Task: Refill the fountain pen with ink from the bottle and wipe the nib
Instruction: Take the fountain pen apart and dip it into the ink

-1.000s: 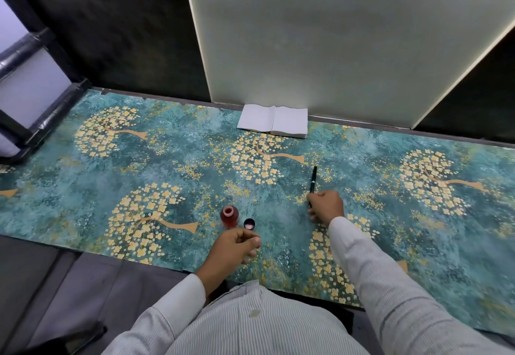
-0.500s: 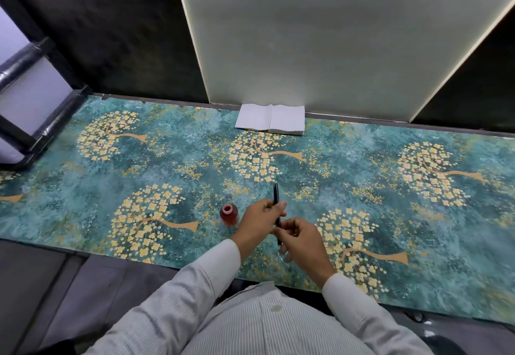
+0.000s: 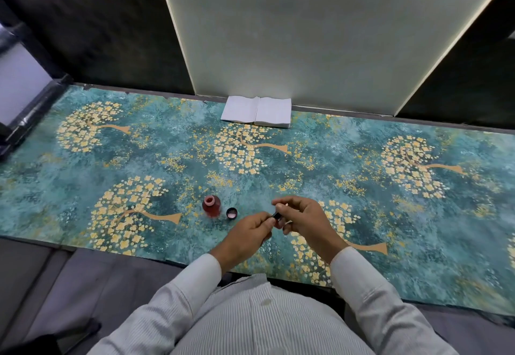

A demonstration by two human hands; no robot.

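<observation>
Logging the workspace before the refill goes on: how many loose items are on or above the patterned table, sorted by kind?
Small red glass ink bottle, open: 1
Round black bottle cap, lying beside the bottle: 1
Black fountain pen, held between the left hand and right hand: 1
Open white notebook at the far edge: 1
Total: 4
</observation>
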